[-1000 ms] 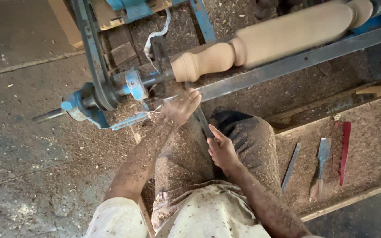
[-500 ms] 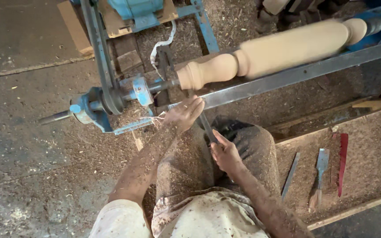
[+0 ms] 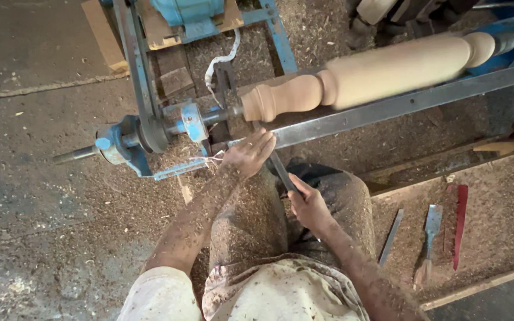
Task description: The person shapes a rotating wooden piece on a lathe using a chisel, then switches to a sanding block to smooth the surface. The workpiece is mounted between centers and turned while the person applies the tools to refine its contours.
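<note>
1. One blue lathe frame (image 3: 144,113) fills the upper part of my view, standing on a floor (image 3: 43,226) thick with sawdust, its belt wheel and shaft sticking out to my left.
2. One long turned wooden spindle (image 3: 388,71) is mounted across it, thick and smooth on the right, narrowing to a rounded neck and bulb near the drive end.
3. A grey steel tool rest bar (image 3: 400,104) runs just below the spindle, slanting up to the right.
4. My knees, dusted with shavings, sit under the bar.
5. My left hand (image 3: 248,156) lies on the near end of the bar, fingers curled down over the blade of the chisel (image 3: 281,172), pinning it there.
6. My right hand (image 3: 309,205) is wrapped tight round the chisel's handle end, lower and nearer my lap.
7. The chisel's tip points up toward the spindle's bulb; I cannot tell if it touches.
8. Three spare tools lie on the bench (image 3: 507,208) at my right: a grey file (image 3: 391,236), a flat chisel with a wooden handle (image 3: 429,238), and a red blade (image 3: 459,223).
</note>
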A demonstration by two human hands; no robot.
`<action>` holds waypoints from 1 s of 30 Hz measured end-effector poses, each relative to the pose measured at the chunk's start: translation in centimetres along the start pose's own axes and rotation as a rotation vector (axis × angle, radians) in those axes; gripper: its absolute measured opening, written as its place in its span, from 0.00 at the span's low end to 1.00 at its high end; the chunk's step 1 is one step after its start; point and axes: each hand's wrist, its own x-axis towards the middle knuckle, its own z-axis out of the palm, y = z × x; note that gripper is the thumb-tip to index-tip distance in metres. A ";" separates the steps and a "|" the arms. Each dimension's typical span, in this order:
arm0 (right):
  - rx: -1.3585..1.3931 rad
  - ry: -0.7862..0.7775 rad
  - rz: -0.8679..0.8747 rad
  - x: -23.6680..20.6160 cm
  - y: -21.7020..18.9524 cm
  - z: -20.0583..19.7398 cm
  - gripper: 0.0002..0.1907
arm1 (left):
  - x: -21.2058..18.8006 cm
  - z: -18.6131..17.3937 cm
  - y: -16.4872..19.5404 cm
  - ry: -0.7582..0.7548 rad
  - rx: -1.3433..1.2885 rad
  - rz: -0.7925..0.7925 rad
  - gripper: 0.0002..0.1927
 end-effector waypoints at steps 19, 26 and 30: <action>-0.307 -0.097 0.037 1.5 -0.8 -3.0 0.30 | 0.6 -0.8 0.1 0.040 0.075 0.006 0.18; 0.211 0.068 0.042 -1.4 3.0 4.7 0.32 | 0.8 -0.5 -0.2 0.086 -0.041 0.134 0.18; 0.200 0.087 0.001 -0.9 2.8 4.6 0.32 | 1.0 -0.5 -0.2 0.128 -0.054 0.113 0.18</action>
